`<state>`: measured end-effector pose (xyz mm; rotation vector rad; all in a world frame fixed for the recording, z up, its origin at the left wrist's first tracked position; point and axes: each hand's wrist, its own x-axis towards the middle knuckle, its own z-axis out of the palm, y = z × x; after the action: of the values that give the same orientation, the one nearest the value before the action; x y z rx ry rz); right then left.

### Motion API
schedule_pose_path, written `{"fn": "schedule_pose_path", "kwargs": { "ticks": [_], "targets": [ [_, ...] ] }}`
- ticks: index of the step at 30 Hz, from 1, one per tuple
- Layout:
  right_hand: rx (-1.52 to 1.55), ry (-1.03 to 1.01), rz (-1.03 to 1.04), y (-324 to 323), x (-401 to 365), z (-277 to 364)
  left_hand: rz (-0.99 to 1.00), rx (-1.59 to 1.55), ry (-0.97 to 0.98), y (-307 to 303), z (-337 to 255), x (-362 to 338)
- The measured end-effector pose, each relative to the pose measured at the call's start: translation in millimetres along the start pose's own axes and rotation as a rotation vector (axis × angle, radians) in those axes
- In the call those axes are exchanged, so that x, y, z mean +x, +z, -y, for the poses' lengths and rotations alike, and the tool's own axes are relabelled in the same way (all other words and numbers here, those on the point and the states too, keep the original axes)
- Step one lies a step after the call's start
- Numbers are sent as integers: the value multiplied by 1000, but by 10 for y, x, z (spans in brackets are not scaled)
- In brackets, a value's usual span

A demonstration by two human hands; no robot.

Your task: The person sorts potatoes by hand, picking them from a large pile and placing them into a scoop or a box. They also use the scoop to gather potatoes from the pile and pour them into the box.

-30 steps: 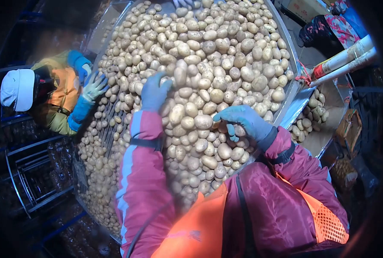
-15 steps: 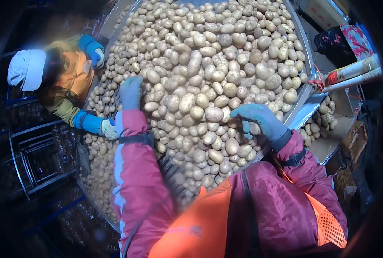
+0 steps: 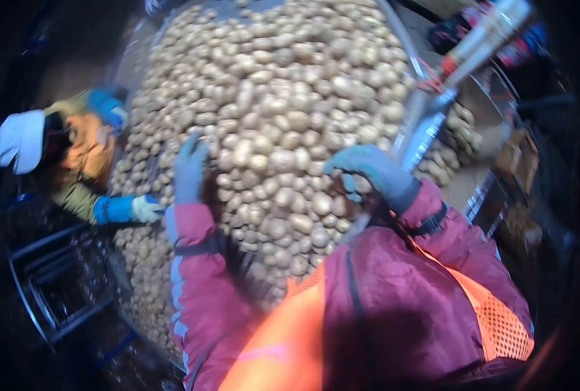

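A broad heap of pale potatoes [image 3: 283, 158] lies in front of me, blurred by motion. At its left part my left hand [image 3: 191, 171], in a blue-grey glove, has its fingers stretched out and slightly apart over the potatoes. Whether it touches any of them is hard to tell. My right hand [image 3: 374, 171], gloved in the same colour, is at the right edge of the heap. Its fingers are curled around a potato [image 3: 364, 186], which shows only in part as a dark patch under the fingers.
A co-worker in a white cap [image 3: 20, 141] leans over the left side, their gloved hand [image 3: 148, 208] on the potatoes. At right are a metal edge [image 3: 420, 140], a pole [image 3: 485, 42], a chute with more potatoes [image 3: 451, 140] and a cardboard box [image 3: 518, 159]. A metal frame [image 3: 58, 287] stands lower left.
The view has swung, so the heap and the right-hand chute sit further left. My right hand has drawn closer to my body with the potato. The left hand's fingers have spread a little.
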<state>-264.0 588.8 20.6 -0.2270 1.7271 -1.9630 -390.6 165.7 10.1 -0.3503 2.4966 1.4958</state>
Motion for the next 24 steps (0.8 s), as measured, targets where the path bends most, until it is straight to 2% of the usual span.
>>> {"fn": "schedule_pose_path", "kwargs": {
  "ticks": [1,2,4,5,6,7,8,10,11,12,14,15,16,17,19,21,22,23,24],
  "targets": [
    [-14,-42,-34,6,-103,-15,-56,-72,127,14,127,-19],
    [-30,-82,-74,-9,-236,-27,-27,-289,-37,91,-218,-298],
    [302,12,-192,-81,-457,-5,-13,-533,-32,160,-245,-508],
    [516,40,-186,-157,-556,-96,88,-548,-27,185,-271,-553],
    [732,52,-174,-220,-678,-165,92,-344,158,299,-235,-728],
    [710,52,-242,-236,-841,-155,135,-384,144,404,-195,-774],
    [835,86,-242,-276,-998,-209,175,-422,125,481,-136,-782],
    [96,-198,-290,-266,-1555,-189,383,-645,-62,559,42,-712],
    [484,-28,-374,-314,-1815,-203,280,-724,-103,826,-264,-1054],
    [402,-62,-398,-408,-2084,-280,317,-680,-23,923,-166,-1036],
    [232,-2,-622,-555,-2689,-526,583,-858,-31,1058,-100,-1156],
    [267,-1,-757,-610,-3008,-712,602,-811,-53,1127,-135,-1258],
    [300,-4,-887,-610,-3325,-824,465,-723,-42,1297,-284,-1463],
    [588,43,-959,-526,-3610,-752,460,-732,-54,1389,-343,-1577],
    [572,69,-1096,-391,-4206,-959,475,-738,-56,1474,-252,-1595],
    [552,62,-1178,-163,-4690,-1074,725,-793,-121,1487,36,-1383],
    [494,130,-1282,-63,-4913,-1200,741,-790,-117,1532,11,-1432],
    [436,199,-1381,26,-5135,-1358,675,-777,-97,1589,-35,-1521],
    [222,228,-1384,76,-5379,-1664,604,-765,-77,1638,-94,-1631]
  ]
}}
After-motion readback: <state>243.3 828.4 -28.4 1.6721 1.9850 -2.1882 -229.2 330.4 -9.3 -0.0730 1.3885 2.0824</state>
